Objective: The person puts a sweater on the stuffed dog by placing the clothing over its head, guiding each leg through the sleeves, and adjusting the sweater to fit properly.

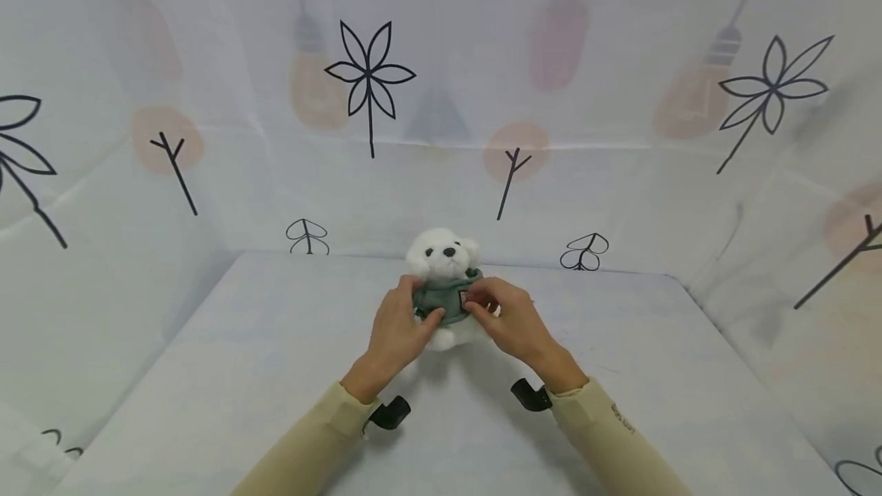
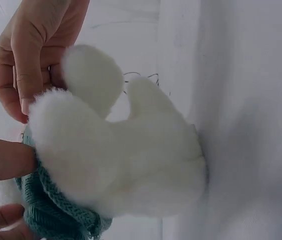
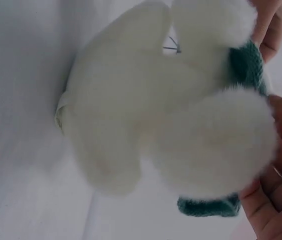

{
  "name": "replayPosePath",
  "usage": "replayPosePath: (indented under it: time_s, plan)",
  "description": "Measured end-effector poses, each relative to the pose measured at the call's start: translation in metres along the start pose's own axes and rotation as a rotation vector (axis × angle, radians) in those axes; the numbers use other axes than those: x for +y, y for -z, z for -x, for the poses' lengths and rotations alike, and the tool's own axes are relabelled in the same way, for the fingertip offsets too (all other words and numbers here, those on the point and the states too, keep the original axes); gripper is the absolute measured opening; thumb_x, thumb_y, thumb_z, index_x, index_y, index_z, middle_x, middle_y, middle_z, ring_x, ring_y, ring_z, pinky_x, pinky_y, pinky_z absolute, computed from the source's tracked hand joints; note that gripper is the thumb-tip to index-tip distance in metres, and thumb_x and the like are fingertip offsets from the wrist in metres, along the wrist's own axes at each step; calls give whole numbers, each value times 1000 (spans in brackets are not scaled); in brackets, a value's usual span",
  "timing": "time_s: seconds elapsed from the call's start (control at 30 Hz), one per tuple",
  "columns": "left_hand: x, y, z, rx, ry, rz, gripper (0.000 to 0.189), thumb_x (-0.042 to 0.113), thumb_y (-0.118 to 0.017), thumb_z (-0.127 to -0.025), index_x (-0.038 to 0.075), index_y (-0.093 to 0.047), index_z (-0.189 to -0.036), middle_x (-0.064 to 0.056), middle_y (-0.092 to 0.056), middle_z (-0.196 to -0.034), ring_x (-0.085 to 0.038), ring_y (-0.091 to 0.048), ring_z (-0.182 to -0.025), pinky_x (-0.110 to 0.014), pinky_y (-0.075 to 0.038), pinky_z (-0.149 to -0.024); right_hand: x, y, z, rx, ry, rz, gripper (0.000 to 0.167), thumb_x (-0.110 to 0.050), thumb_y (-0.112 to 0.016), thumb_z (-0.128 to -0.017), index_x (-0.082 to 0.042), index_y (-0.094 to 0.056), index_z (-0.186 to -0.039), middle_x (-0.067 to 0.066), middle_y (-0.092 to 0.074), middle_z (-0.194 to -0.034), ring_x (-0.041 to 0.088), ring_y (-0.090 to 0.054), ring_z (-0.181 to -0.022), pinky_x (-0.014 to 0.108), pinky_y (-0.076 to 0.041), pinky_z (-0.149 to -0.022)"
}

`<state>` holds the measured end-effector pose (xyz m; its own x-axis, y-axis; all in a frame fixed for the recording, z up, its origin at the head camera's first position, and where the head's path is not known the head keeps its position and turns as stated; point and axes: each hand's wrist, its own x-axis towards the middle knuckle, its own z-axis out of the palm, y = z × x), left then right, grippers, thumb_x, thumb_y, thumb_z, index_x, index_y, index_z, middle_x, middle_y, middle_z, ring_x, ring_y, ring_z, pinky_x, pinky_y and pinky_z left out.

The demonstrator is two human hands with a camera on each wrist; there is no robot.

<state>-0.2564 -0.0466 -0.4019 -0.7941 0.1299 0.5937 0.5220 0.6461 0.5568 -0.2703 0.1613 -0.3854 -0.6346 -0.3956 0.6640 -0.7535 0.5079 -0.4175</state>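
A white plush dog (image 1: 441,257) in a green knitted sweater (image 1: 439,298) sits upright near the table's back edge, facing me. My left hand (image 1: 400,329) holds the sweater at the left side of the view, its thumb on the front. On the other side my right hand (image 1: 518,325) pinches the sweater beside a small dark-edged patch (image 1: 464,298). White legs and round paws fill much of the left wrist view, where the left thumb (image 2: 13,160) presses the green knit (image 2: 56,210). In the right wrist view a fluffy paw (image 3: 215,145) partly covers the right fingers.
The table (image 1: 276,343) has a pale cover. A white cloth backdrop (image 1: 441,190) with flower and tree drawings rises close behind the plush dog, and side cloths stand left and right. Black wrist mounts (image 1: 391,413) hang under both sleeves.
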Motion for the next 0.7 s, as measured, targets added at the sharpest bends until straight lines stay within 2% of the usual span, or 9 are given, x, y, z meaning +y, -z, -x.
replayPosePath:
  time_s: [0.27, 0.4, 0.5, 0.7]
  plan:
    - [0, -1, -1, -61, -63, 134, 49, 17, -74, -84, 3, -48, -124, -12, -61, -111, -23, -60, -101, -40, -50, -85, -2, -3, 3, -66, 81, -22, 22, -7, -75, -82, -6, -65, -102, 1, -65, -93, 12, -62, -86, 31, -52, -76]
    - [1, -1, -1, -100, -111, 129, 51, 17, -74, -83, 3, -48, -125, -11, -61, -111, -23, -59, -103, -39, -49, -85, -1, -4, 4, -70, 78, -22, 20, -8, -75, -82, -7, -66, -100, 2, -65, -98, 16, -62, -97, 38, -51, -83]
    - [1, -1, -2, -137, -144, 100, 56, 20, -76, -82, 3, -48, -128, -11, -59, -118, -23, -57, -108, -40, -48, -90, 1, -4, 4, -89, 46, -19, 20, -12, -74, -84, -7, -66, -102, 2, -65, -102, 18, -61, -101, 42, -50, -85]
    - [2, -2, -1, -164, -180, 59, 63, 19, -79, -78, 2, -48, -131, -11, -55, -126, -24, -52, -117, -42, -43, -96, 5, -2, 5, -155, 26, -18, 26, -19, -74, -84, -9, -65, -106, 1, -64, -109, 17, -58, -106, 40, -48, -89]
